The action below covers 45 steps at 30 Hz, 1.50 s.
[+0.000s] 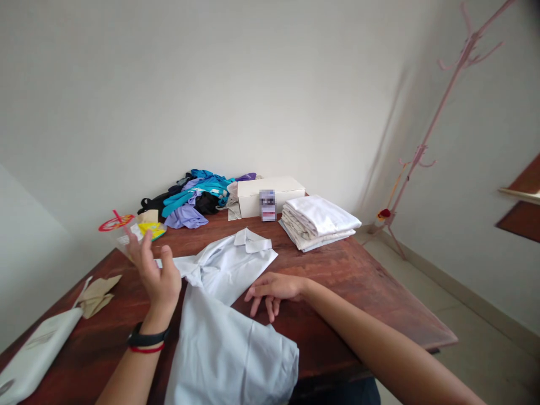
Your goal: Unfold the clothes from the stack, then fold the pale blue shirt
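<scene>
A pale blue collared shirt (223,315) lies spread across the dark wooden table (358,292), its collar toward the far side and its lower part hanging over the near edge. My right hand (274,291) rests flat on the table at the shirt's right edge, fingers stretched out and touching the cloth. My left hand (154,270) is raised above the table left of the shirt, fingers apart and empty, with a black band and a red band on the wrist.
A folded stack of white clothes (318,222) sits at the far right, beside a white box (270,194). A heap of blue, purple and black clothes (194,197) lies at the back. A plastic cup (122,228), brown paper (97,292) and a white bag (34,354) are on the left. A pink coat stand (430,129) stands by the wall.
</scene>
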{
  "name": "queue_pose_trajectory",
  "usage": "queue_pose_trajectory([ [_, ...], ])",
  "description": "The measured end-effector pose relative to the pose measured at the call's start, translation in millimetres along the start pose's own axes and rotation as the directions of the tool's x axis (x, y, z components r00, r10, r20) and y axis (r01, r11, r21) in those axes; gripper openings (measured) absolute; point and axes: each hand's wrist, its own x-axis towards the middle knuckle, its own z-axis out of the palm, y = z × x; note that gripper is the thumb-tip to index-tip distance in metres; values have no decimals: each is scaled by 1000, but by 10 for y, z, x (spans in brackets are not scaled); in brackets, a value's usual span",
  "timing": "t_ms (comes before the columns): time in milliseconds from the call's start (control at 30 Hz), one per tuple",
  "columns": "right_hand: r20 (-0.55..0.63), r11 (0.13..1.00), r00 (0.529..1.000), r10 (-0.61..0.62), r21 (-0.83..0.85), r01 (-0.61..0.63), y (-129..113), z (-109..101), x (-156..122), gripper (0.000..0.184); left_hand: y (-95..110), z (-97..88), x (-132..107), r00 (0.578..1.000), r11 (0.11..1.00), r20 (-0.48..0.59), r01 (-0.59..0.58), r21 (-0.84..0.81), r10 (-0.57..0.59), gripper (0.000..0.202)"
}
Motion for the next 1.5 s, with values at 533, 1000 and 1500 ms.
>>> queue_pose_trajectory([
  [533,60,955,985,164,-259,-143,-115,115,-71,56,283,304,-502,592,992,804,56,-113,58,32],
  [1000,13,943,983,184,-286,-173,-168,172,-102,60,225,303,-482,575,996,818,70,-63,12,36],
  [1500,12,940,986,168,-302,-157,-145,153,-103,54,234,307,-488,570,998,821,32,-50,22,36],
])
